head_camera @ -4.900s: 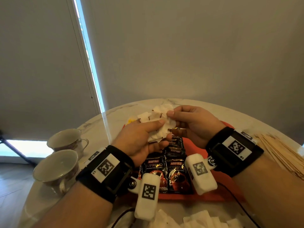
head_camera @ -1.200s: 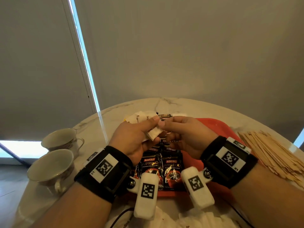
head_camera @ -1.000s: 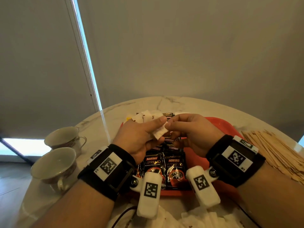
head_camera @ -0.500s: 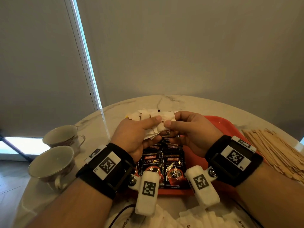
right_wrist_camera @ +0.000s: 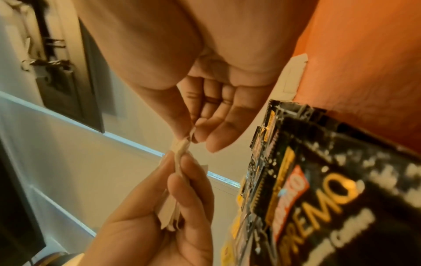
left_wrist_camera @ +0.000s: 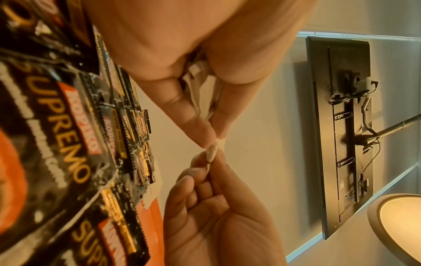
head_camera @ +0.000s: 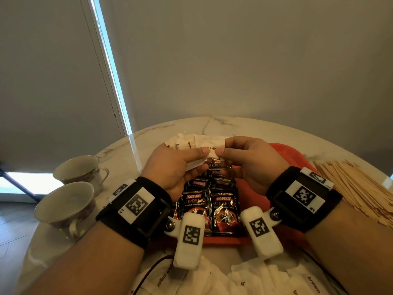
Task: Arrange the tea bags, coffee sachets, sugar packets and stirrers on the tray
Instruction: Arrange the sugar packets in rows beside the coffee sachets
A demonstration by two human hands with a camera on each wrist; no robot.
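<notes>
Head view, nearest edge first: loose white paper sugar packets [head_camera: 276,279] lie scattered on the marble table [head_camera: 223,124] in front of the tray, thin and flat with dark print, so that part of the job looks only partly done. Just beyond them sits the red tray [head_camera: 285,152], smooth and plastic-looking with a raised rim, and on it the coffee sachets [head_camera: 223,209] lie in two overlapping rows, glossy black foil with crimped, serrated edges; these appear already arranged. Above the sachets both hands meet over the tray. The left hand [head_camera: 176,167] holds a small fanned stack of sugar packets [head_camera: 204,145] clamped between thumb and fingers, and the right hand [head_camera: 251,162] pinches the corner of the top packet with thumb and forefinger, a narrow, tight grip; the wrist views show the soft paper edges bunched and slightly crumpled at that pinch. My guess is the stack is being squared up or one packet peeled off before it is laid down. To the right of the tray a loose heap of flat, pale wooden stirrers [head_camera: 357,188] lies on the table, apparently untouched. To the left stand two rounded ceramic cups [head_camera: 70,201]. Tea bags cannot be made out with any certainty.
</notes>
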